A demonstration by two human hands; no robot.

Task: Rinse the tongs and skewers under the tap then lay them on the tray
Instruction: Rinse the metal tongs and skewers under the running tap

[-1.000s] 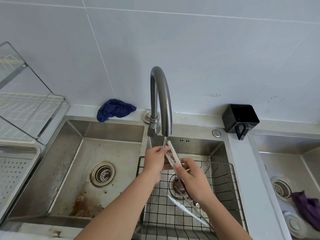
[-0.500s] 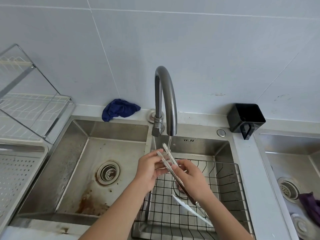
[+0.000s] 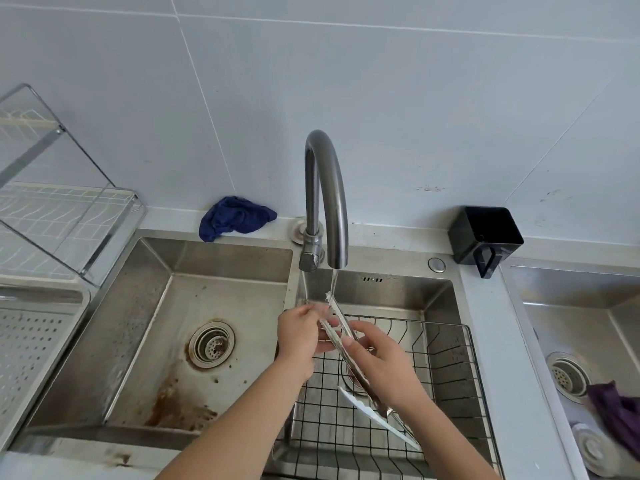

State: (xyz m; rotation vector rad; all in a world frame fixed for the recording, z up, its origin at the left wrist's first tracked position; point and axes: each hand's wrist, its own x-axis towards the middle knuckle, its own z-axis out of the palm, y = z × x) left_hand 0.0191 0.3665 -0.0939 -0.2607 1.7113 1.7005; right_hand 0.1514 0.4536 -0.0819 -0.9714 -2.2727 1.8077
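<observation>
Water runs from the curved steel tap (image 3: 327,199) onto the tips of the metal tongs (image 3: 337,323). My right hand (image 3: 381,362) grips the tongs around their middle and holds them tilted, tips up under the stream. My left hand (image 3: 301,334) pinches the tongs near the tips, fingers on the wet jaws. A white flat utensil (image 3: 377,419) lies in the black wire basket (image 3: 446,372) in the middle sink, below my right wrist. The perforated steel tray (image 3: 31,341) sits at the far left. I cannot make out any skewers.
A stained steel sink (image 3: 166,327) with a drain lies left of the tap. A blue cloth (image 3: 235,218) and a black holder (image 3: 485,237) sit on the back ledge. A dish rack (image 3: 62,209) stands above the tray. A third sink at right holds a purple cloth (image 3: 613,414).
My hands and the tongs have stayed under the stream, shifting only slightly; the left fingers have slid along the jaws. The head camera has drifted, so the scene sits a little more to the right.
</observation>
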